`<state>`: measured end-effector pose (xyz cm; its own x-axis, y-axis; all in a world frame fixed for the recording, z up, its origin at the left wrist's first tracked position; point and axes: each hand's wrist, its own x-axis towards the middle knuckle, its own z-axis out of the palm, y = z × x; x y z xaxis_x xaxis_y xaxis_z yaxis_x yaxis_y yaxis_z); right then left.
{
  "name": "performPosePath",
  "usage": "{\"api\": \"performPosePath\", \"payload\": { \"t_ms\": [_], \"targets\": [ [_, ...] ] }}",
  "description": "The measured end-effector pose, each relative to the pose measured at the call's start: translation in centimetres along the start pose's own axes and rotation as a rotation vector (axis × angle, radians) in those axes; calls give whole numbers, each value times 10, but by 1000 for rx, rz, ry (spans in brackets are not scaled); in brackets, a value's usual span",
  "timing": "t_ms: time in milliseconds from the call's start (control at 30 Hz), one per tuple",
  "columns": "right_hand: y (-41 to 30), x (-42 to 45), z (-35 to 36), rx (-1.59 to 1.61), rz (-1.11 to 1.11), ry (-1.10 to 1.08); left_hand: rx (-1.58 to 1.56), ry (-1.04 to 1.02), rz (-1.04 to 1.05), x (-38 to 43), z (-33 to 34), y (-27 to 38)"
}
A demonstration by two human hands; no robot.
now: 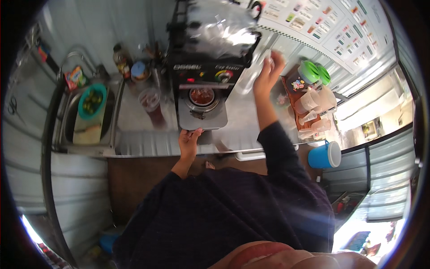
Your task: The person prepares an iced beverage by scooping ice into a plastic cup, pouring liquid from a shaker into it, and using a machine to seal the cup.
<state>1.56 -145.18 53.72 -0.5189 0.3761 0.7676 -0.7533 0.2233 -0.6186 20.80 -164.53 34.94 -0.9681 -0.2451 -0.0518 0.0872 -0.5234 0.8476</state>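
A black cup sealer (205, 72) stands on the metal counter with a roll of clear film (218, 28) on top. A cup with reddish contents (201, 96) sits in the round holder of its grey sliding tray (202, 117). My left hand (188, 141) grips the tray's front edge, thumb on top. Raised at the sealer's right side is my right hand (270, 72), blurred, its fingers bent close to a clear plastic piece (247, 80). Whether it holds that piece is unclear. Left of the sealer stands another clear cup with a red drink (153, 107).
At left, a sink (116, 114) holds a cutting board (89, 131), a knife (87, 128) and a teal basket (84, 101) of green fruit. Bottles and a blue-lidded jar (139, 70) stand behind. Measuring jugs (307, 101) and green-lidded containers (309, 72) are at right, above a blue cooler (324, 155).
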Motion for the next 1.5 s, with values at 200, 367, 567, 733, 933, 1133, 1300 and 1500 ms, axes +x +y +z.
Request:
{"api": "performPosePath", "payload": {
  "t_ms": [200,367,567,733,933,1133,1300,1500],
  "targets": [
    [81,274,102,-40,72,-38,73,-24,45,87,30,-6],
    [47,415,149,-963,-143,-67,50,-107,-27,123,62,-19],
    [-81,272,133,231,291,-114,179,113,-21,123,16,-16],
    [-86,-1,7,621,-586,177,244,128,8,120,-3,1],
    [-91,15,-31,821,-737,-248,146,52,-14,120,13,-7],
    [-96,5,-30,836,-666,-323,215,28,-35,116,7,5],
    [-91,17,-25,732,-502,-190,164,27,-89,124,19,6],
    [-77,220,99,424,-61,-388,148,67,-118,120,12,20]
  ]
}}
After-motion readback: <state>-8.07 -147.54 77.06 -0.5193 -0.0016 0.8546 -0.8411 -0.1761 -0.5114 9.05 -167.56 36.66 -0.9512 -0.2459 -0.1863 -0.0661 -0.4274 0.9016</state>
